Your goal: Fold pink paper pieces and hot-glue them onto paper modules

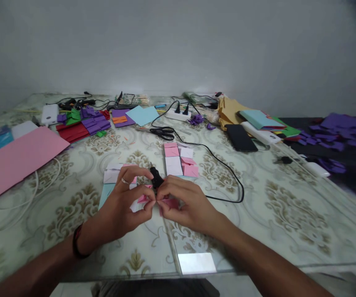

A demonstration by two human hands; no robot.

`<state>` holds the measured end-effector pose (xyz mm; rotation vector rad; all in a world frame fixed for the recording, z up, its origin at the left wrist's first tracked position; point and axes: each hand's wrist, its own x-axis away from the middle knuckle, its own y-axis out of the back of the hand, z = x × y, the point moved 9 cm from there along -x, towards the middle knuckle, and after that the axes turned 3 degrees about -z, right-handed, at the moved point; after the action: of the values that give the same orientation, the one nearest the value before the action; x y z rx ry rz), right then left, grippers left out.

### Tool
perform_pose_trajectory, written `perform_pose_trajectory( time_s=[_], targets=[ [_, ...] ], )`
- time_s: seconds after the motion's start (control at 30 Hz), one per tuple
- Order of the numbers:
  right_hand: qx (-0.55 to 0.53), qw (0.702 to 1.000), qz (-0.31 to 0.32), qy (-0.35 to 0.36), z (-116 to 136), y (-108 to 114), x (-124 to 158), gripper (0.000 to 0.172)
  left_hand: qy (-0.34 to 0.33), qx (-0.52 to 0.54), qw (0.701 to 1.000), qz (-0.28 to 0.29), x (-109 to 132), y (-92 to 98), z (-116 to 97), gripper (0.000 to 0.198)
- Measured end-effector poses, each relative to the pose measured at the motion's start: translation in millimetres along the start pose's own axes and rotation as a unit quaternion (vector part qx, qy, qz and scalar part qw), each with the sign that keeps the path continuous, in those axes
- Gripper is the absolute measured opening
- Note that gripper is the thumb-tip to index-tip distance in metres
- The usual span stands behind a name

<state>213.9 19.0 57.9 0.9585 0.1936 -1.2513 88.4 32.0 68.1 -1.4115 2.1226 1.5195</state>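
Note:
My left hand (128, 202) and my right hand (184, 202) meet fingertip to fingertip over the table. Both are closed in a pinch on a small piece of pink folded paper (172, 203), mostly hidden by the fingers. A small black tool with a narrow metal tip (156, 178) sits between the hands, its lower end out of sight behind my right fingers. Behind my left hand lies a group of white, pink and light-blue paper pieces (111, 176). Another block of pink and white folded papers (173, 165) lies just beyond my right hand.
Black scissors (163, 132) lie farther back, near a white power strip (178, 114). A black cord (221, 159) loops across the right side. A large pink sheet (26, 159) and stacks of folded coloured paper (94, 123) are on the left. A black phone (241, 137) lies right.

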Motion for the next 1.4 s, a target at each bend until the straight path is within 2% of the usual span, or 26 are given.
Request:
perform_pose_trajectory(
  time_s=[0.2,0.47,0.7,0.97,1.17,1.4],
  targets=[
    [0.008,1.000,0.006,-0.011,0,2,-1,0.009,-0.004,-0.010,1.000,0.001,-1,4.1,0,0.020],
    [-0.010,0.998,0.016,-0.062,-14,13,-5,0.015,-0.007,-0.029,1.000,0.006,-5,12.6,9,0.022],
    [-0.017,0.996,0.028,-0.079,-19,10,-3,0.015,0.006,-0.009,1.000,0.022,-6,17.5,12,0.021],
    [-0.003,0.999,0.021,-0.039,-11,3,-1,0.012,-0.019,-0.019,0.999,0.031,-1,0.2,5,0.012],
    [-0.009,0.999,0.006,-0.032,-7,7,-3,0.010,0.004,-0.011,1.000,0.005,-3,7.2,6,0.013],
    [-0.009,1.000,0.012,-0.020,-5,1,-1,0.011,-0.022,-0.007,1.000,0.006,-2,3.6,0,0.016]
  ],
)
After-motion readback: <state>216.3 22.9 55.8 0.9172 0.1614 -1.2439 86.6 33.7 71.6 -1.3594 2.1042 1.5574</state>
